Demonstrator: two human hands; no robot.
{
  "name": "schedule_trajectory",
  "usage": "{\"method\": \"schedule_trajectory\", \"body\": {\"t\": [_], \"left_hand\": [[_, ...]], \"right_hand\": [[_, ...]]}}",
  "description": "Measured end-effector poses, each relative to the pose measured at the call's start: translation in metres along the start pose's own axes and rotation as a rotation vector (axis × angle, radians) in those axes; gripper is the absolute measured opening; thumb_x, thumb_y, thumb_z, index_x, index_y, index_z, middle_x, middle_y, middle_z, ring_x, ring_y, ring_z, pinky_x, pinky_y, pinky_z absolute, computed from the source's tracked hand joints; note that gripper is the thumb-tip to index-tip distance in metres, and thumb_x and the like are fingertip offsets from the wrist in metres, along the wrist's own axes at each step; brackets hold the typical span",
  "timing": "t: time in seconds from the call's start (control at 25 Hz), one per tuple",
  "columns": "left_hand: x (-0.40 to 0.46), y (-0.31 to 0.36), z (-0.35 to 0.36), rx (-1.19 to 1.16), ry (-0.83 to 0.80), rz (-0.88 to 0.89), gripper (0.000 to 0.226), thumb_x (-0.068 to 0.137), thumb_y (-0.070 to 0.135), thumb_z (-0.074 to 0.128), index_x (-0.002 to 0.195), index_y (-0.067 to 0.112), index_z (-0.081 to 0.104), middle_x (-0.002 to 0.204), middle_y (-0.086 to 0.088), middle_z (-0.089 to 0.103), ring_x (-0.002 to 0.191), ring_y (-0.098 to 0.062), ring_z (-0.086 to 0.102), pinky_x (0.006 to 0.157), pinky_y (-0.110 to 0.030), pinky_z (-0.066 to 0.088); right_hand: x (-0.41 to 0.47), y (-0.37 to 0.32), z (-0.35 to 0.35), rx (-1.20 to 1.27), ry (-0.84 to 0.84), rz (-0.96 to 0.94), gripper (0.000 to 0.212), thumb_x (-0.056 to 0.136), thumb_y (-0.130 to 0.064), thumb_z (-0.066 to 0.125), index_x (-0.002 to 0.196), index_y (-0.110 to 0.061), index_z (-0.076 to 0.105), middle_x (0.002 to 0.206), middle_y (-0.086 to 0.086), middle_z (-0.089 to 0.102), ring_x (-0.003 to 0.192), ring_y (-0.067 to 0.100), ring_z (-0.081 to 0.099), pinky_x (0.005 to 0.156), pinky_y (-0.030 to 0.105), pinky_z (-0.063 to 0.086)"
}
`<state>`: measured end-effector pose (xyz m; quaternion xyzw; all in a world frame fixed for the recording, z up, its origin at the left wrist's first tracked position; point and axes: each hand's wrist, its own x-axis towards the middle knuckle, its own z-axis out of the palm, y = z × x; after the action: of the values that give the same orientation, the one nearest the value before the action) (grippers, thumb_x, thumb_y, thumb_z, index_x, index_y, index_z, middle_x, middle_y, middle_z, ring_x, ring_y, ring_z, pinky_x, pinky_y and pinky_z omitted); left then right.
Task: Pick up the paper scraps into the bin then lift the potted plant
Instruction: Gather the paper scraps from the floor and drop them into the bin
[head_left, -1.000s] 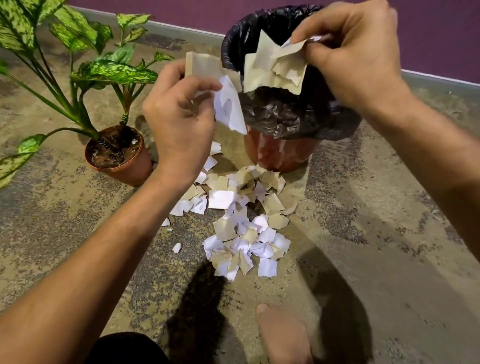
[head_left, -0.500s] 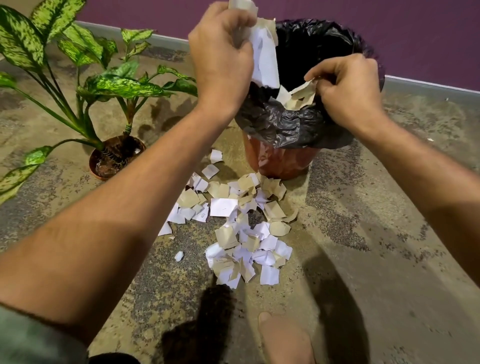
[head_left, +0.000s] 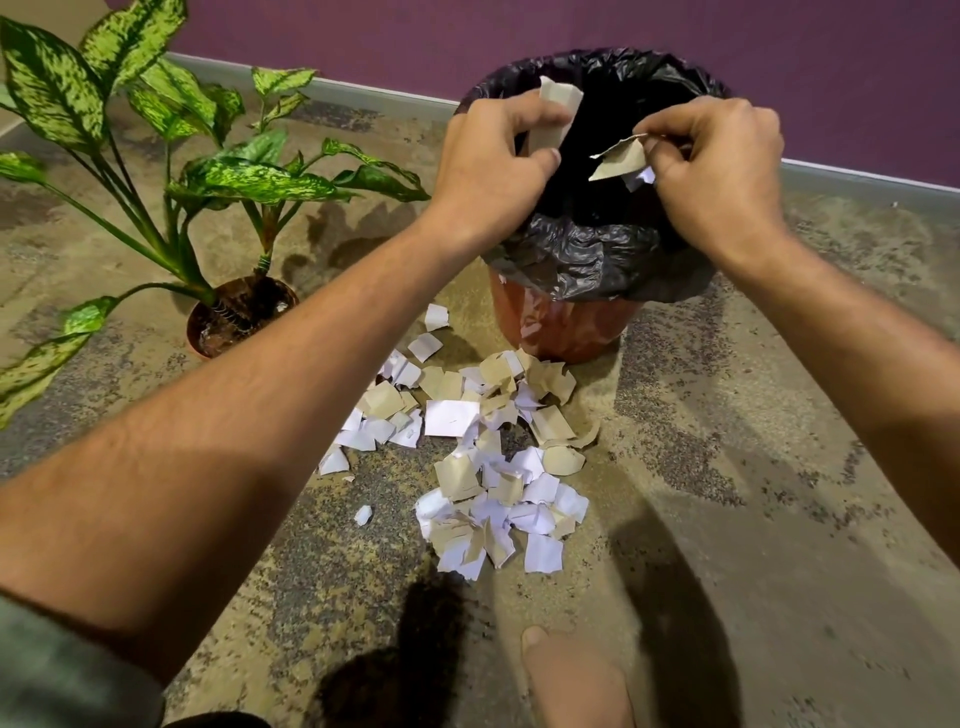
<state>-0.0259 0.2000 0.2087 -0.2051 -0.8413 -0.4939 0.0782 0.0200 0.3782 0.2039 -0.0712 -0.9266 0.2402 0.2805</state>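
Paper scraps (head_left: 558, 111) pinched in fingers (head_left: 524, 111) of both hands above bin (head_left: 587, 249).

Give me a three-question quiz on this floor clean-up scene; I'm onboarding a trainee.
1. True or false: both hands hold scraps over the black-lined terracotta bin.
2. Where does the pile of torn white and tan paper scraps lie? A) inside the bin B) on the floor before the bin
3. Which hand is nearer the spotted-leaf potted plant?

Key: 1 true: left hand, right hand. 2 B. 3 left.
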Motion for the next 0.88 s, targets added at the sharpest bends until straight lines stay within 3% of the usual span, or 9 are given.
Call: {"method": "schedule_trajectory", "body": {"t": [0.12,0.16,0.28,0.4,0.48,0.56,0.72,0.88], "left_hand": [[-0.007,-0.003,-0.004,0.062,-0.119,0.06,0.024,0.083,0.012,0.066,0.102,0.022,0.074,0.138,0.005,0.055,0.128,-0.008,0.048,0.095,-0.001,0.034],[-0.009,-0.004,-0.005,0.094,-0.171,0.083,0.019,0.083,0.013,0.067,0.097,0.023,0.075,0.144,0.004,0.049,0.135,-0.012,0.041,0.102,-0.005,0.031],[-0.017,-0.006,-0.012,0.217,-0.247,0.114,0.018,0.084,0.016,0.065,0.096,0.027,0.074,0.153,0.001,0.036,0.145,-0.021,0.023,0.12,-0.039,0.018],[-0.039,-0.018,-0.023,0.251,-0.124,0.205,0.018,0.086,0.017,0.063,0.099,0.024,0.072,0.146,-0.001,0.045,0.141,-0.021,0.032,0.117,-0.045,0.025],[-0.066,-0.032,-0.028,0.237,-0.005,0.282,0.017,0.086,0.015,0.061,0.097,0.018,0.072,0.135,-0.002,0.056,0.13,-0.019,0.045,0.111,-0.041,0.036],[-0.1,-0.051,-0.026,0.258,-0.007,0.262,0.016,0.086,0.013,0.06,0.098,0.015,0.071,0.127,-0.002,0.061,0.122,-0.017,0.051,0.106,-0.034,0.039],[-0.159,-0.094,-0.013,0.38,-0.319,0.011,0.025,0.09,0.021,0.06,0.114,0.015,0.065,0.129,0.0,0.059,0.123,-0.019,0.05,0.103,-0.033,0.039],[-0.182,-0.127,-0.005,0.549,-0.623,-0.189,0.051,0.087,0.042,0.062,0.129,0.016,0.052,0.129,-0.002,0.054,0.117,-0.024,0.053,0.094,-0.034,0.047]], "right_hand": [[0.003,-0.004,0.001,0.016,-0.011,0.024,0.029,0.089,-0.018,0.053,0.111,-0.021,0.071,0.11,-0.002,0.071,0.102,0.015,0.064,0.096,0.034,0.049],[0.002,-0.006,0.002,0.025,-0.016,0.024,0.031,0.089,-0.017,0.052,0.115,-0.021,0.069,0.116,-0.002,0.069,0.105,0.016,0.063,0.098,0.034,0.048],[-0.001,-0.011,0.005,0.015,-0.017,-0.021,0.04,0.088,-0.016,0.05,0.126,-0.019,0.06,0.135,-0.002,0.055,0.115,0.017,0.058,0.101,0.039,0.046],[-0.003,-0.017,0.003,-0.001,0.024,-0.051,0.043,0.087,-0.02,0.051,0.13,-0.018,0.054,0.147,0.0,0.039,0.126,0.017,0.048,0.104,0.039,0.043],[-0.01,-0.024,0.002,0.045,0.045,-0.093,0.041,0.087,-0.02,0.052,0.127,-0.016,0.055,0.145,0.003,0.039,0.127,0.014,0.045,0.103,0.031,0.043],[-0.022,-0.035,0.005,0.127,0.05,-0.179,0.036,0.087,-0.017,0.053,0.123,-0.01,0.058,0.139,0.005,0.045,0.121,0.012,0.049,0.099,0.023,0.045],[-0.064,-0.054,0.026,0.229,-0.026,-0.385,0.025,0.089,-0.005,0.052,0.111,-0.004,0.064,0.123,0.008,0.057,0.104,0.01,0.056,0.088,0.017,0.046],[-0.114,-0.044,0.06,0.16,-0.336,-0.441,0.023,0.09,-0.005,0.051,0.108,-0.008,0.066,0.107,0.005,0.065,0.095,0.019,0.063,0.085,0.035,0.052]]}}
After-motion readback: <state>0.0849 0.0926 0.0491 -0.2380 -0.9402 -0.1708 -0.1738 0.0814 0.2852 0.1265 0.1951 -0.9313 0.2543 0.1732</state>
